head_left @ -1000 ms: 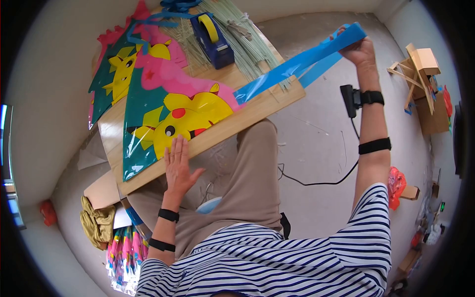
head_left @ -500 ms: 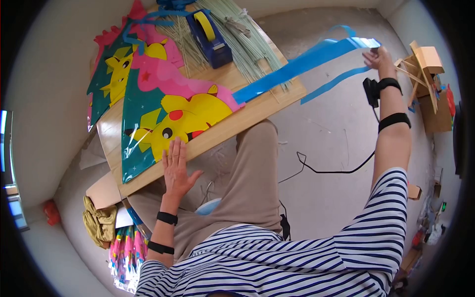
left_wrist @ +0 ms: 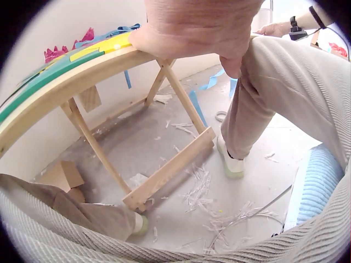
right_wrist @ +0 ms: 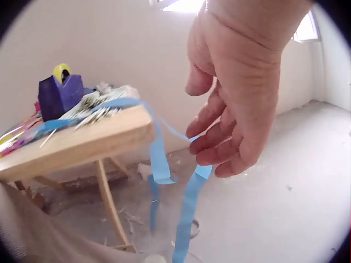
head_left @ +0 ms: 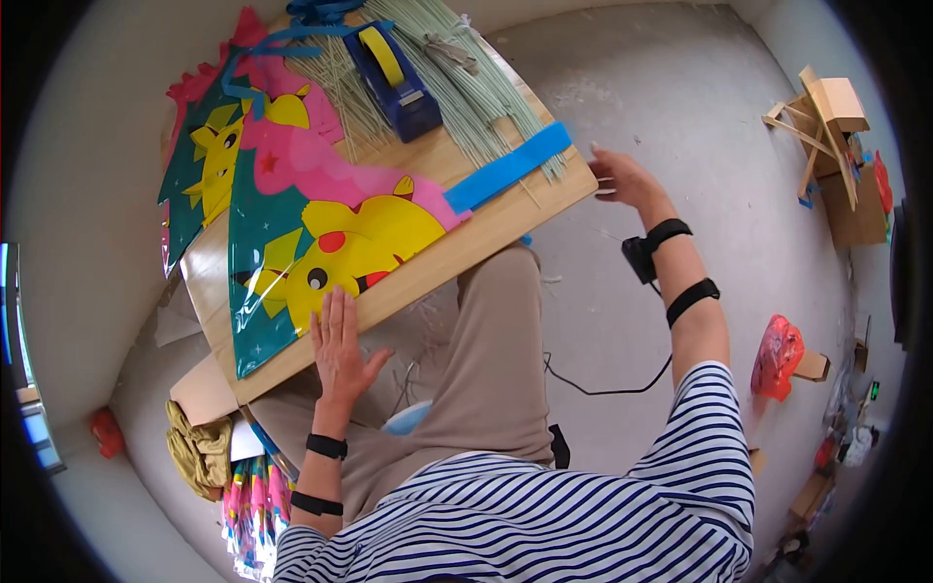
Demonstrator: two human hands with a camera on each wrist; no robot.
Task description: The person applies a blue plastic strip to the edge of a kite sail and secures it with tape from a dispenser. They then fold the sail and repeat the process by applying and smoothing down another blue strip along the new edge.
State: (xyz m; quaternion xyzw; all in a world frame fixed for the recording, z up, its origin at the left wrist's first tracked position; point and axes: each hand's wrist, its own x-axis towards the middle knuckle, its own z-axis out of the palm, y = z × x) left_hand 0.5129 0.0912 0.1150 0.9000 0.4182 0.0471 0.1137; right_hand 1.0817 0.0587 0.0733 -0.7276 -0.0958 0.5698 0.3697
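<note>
The left hand (head_left: 340, 358) lies flat with straight fingers at the lower edge of a glossy printed sheet (head_left: 389, 228), yellow, pink and green, on the wooden board. A blue strip (head_left: 515, 165) runs from the sheet's pink end across the board's right part. Just off the board's right corner is the right hand (head_left: 630, 182), its fingers apart and slightly bent. In the right wrist view, blue strips (right_wrist: 160, 164) hang over the table's end, one of them passing behind the right hand's (right_wrist: 236, 93) fingertips; contact cannot be told. The left wrist view shows the left hand (left_wrist: 200, 27) at the board's edge.
A blue tape dispenser (head_left: 413, 112) and many thin pale sticks (head_left: 476, 92) lie on the board's far side. Another printed sheet (head_left: 219, 155) is at the left. Scraps (left_wrist: 200, 189) litter the floor around the table's wooden legs (left_wrist: 175, 170).
The right hand has let go of the blue strip's raised end and moved back left towards the board's corner. The strip has dropped onto the board. The left hand stays on the sheet's edge.
</note>
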